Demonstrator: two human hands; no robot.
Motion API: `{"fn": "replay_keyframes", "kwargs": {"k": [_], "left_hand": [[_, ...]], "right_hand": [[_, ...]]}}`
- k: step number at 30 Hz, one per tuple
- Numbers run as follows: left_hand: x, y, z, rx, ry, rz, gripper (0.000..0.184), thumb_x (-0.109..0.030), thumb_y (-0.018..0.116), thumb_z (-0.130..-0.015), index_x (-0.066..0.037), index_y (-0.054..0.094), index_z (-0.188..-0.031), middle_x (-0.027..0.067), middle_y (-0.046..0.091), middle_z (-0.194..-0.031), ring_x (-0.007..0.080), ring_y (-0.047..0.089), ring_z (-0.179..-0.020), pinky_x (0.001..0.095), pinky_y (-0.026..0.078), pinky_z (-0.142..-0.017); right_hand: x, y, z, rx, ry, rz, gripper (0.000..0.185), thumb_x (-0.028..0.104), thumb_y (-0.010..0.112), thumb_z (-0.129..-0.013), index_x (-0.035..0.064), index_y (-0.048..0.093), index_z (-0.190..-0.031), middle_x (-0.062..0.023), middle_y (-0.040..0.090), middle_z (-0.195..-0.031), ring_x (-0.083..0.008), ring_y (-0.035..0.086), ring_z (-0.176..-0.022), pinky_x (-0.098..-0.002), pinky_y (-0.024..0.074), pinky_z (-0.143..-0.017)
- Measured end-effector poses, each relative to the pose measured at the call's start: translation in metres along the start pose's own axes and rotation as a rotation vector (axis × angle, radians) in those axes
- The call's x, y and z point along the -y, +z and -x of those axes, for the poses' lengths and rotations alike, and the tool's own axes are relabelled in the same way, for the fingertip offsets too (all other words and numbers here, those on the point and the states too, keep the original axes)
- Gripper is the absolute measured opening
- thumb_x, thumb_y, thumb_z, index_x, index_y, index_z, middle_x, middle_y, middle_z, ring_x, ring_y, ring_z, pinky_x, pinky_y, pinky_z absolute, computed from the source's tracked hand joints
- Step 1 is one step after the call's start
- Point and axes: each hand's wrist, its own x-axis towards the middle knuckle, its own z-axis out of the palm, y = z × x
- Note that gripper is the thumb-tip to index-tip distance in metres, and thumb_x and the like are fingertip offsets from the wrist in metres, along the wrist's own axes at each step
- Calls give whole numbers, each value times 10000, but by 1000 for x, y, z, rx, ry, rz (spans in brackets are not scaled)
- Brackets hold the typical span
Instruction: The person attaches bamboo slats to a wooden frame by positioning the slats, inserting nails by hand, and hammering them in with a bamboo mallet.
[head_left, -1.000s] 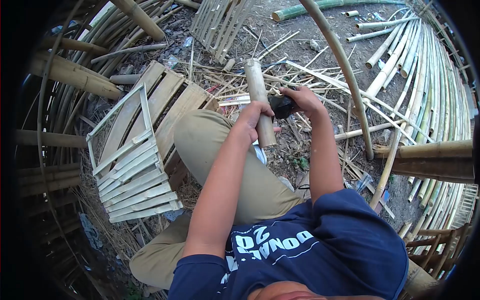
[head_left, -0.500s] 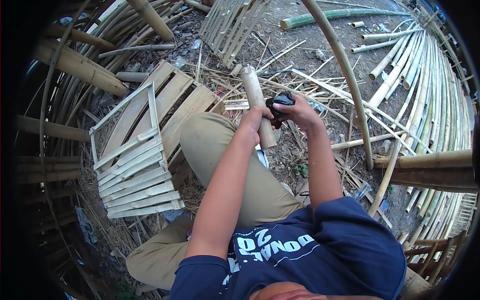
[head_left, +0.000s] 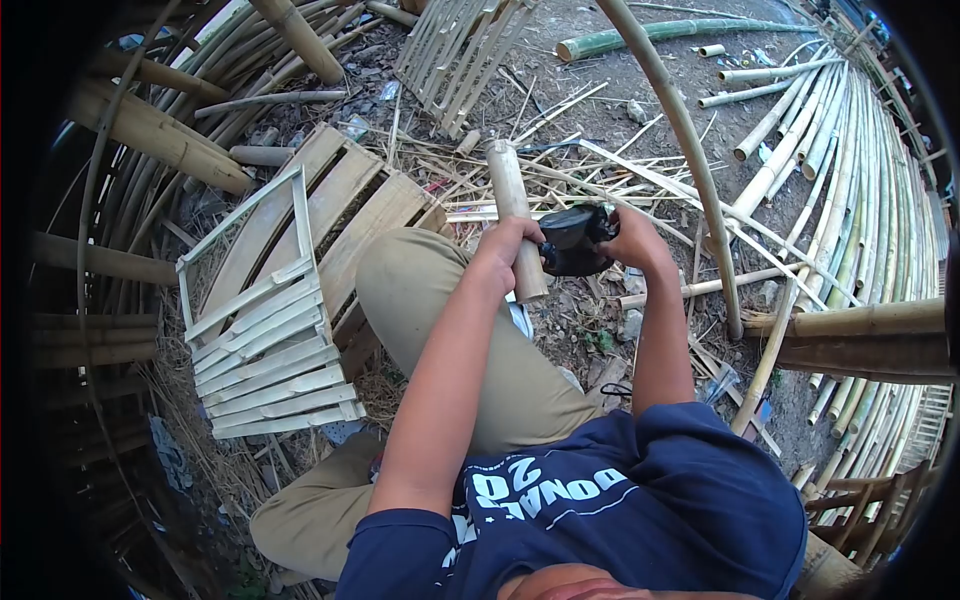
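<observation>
My left hand (head_left: 509, 248) is wrapped round a short, thick bamboo piece (head_left: 507, 183), which stands out past it at both ends. Its fingers also pinch one end of a glossy black sheet (head_left: 574, 240), plastic or rubber, I cannot tell which. The other end is gripped by my right hand (head_left: 634, 238), so the sheet spans the gap between both hands. Below the left forearm is my bent knee. Left of the knee, a slatted bamboo frame (head_left: 270, 345) leans against wide wooden boards (head_left: 335, 205).
Split bamboo strips (head_left: 590, 170) litter the ground ahead. A curved bamboo pole (head_left: 690, 150) rises close to my right arm. Long bamboo poles (head_left: 850, 190) lie stacked at right. Thick poles (head_left: 165, 135) stand out at left, and another slatted panel (head_left: 460, 65) lies ahead.
My right hand has moved away to the right. The black sheet, bunched between the hands before, is now spread wider. My left hand still holds the bamboo piece.
</observation>
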Motion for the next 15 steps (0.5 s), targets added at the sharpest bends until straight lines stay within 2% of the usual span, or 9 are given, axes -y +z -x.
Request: {"fn": "replay_keyframes", "kwargs": {"k": [1,4,5,8,9,10,12,13,15], "left_hand": [[1,0,-2,14,1,-11,406,-81,725,-686,-21,578,-1059,118,617,-909,272,651,-720,435,572,-690],[1,0,-4,8,-3,-5,405,-85,727,-689,-26,580,-1062,115,615,-909,270,643,-726,431,570,-693],[1,0,-4,10,5,6,402,-85,727,-690,-27,582,-1060,113,614,-907,268,639,-728,429,569,-691],[5,2,-6,6,16,20,354,-73,722,-682,-20,599,-1010,115,611,-874,262,625,-695,421,556,-646],[5,4,-5,-3,14,18,313,-61,718,-673,-9,613,-963,119,612,-845,261,618,-657,417,544,-604],[5,5,-3,-12,13,18,273,-50,713,-663,2,627,-916,124,612,-817,259,611,-620,413,532,-562],[5,4,1,35,-10,-44,322,-68,715,-674,-25,611,-976,113,600,-864,263,614,-689,416,555,-632],[5,3,3,59,-23,-75,347,-77,715,-680,-38,603,-1006,108,594,-888,265,616,-723,417,567,-667],[8,0,-2,92,-24,-112,328,-72,710,-676,-42,608,-986,108,591,-881,265,614,-715,419,567,-655]], "right_hand": [[16,-9,10,-76,39,-10,412,141,875,-758,-54,708,-1080,-206,750,-1006,-335,730,-1009,-413,570,-889],[36,-23,21,-155,-143,-354,305,88,844,-805,-52,720,-1045,-168,758,-960,-226,734,-920,-368,581,-838],[36,-24,20,36,-211,-506,216,31,795,-837,-44,737,-1032,-120,769,-928,-150,715,-857,-334,582,-807],[34,4,10,310,-186,-594,204,-5,747,-853,-21,752,-1056,-86,785,-953,-149,720,-854,-348,587,-801],[22,32,-4,230,-305,-569,232,6,733,-841,-8,758,-1071,-124,793,-981,-213,743,-863,-367,586,-800],[16,50,-14,252,-306,-458,245,6,725,-833,-11,757,-1075,-149,789,-990,-240,747,-871,-374,584,-807],[12,72,-26,294,-305,-238,272,7,710,-816,-16,753,-1084,-199,781,-1009,-292,753,-888,-387,579,-821],[17,75,-24,338,-281,-192,316,-25,662,-776,-15,757,-1077,-262,752,-1025,-384,741,-930,-442,567,-823],[-4,110,-34,418,-345,-70,386,23,651,-853,21,719,-1233,-250,736,-1184,-363,728,-1045,-430,568,-855]]}}
